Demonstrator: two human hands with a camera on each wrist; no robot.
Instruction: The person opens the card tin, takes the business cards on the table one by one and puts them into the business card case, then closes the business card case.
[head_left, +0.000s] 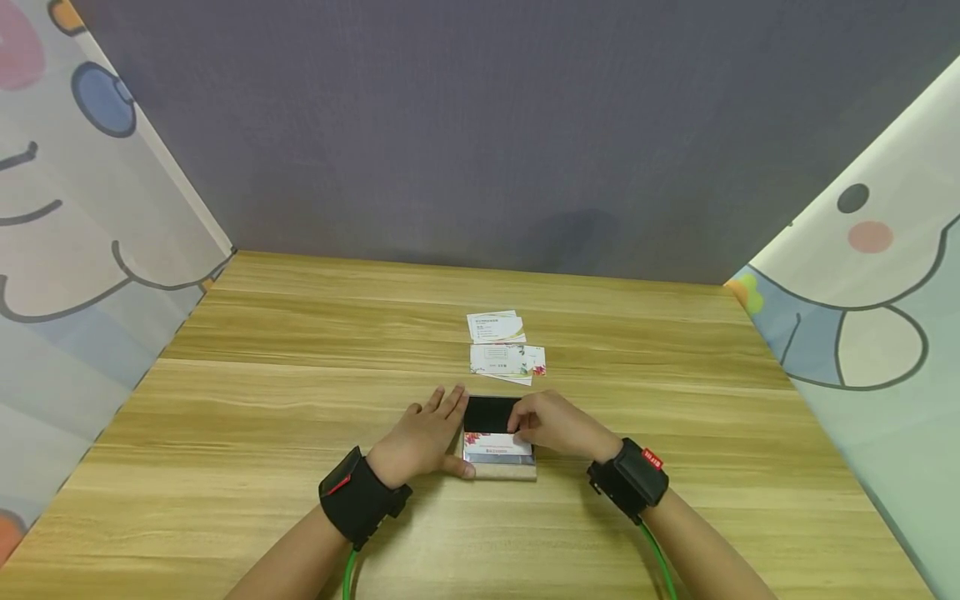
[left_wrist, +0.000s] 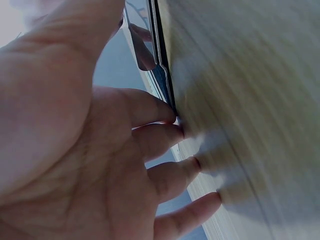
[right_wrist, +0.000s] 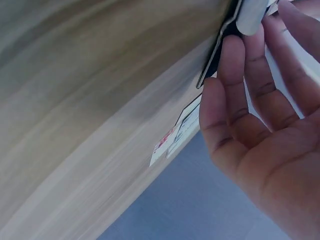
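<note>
A flat business card case [head_left: 489, 414] lies opened out on the table, its upper half black inside and its lower half shiny metal. A white business card [head_left: 487, 444] with red flowers lies across its middle. My left hand [head_left: 423, 437] lies along the case's left side, fingers extended, thumb at the lower left corner. In the left wrist view, the fingertips of my left hand [left_wrist: 125, 150] touch the table and the case edge. My right hand [head_left: 558, 423] pinches the card's upper right part with curled fingers. In the right wrist view, fingers [right_wrist: 232, 65] reach over the case's edge.
Above the case lie two small groups of business cards, the farther one white with gold [head_left: 497, 327], the nearer one floral [head_left: 498, 360]. The wooden table [head_left: 300, 350] meets a grey panel [head_left: 480, 133] at the back. Green cables [head_left: 658, 554] run from both wrist straps.
</note>
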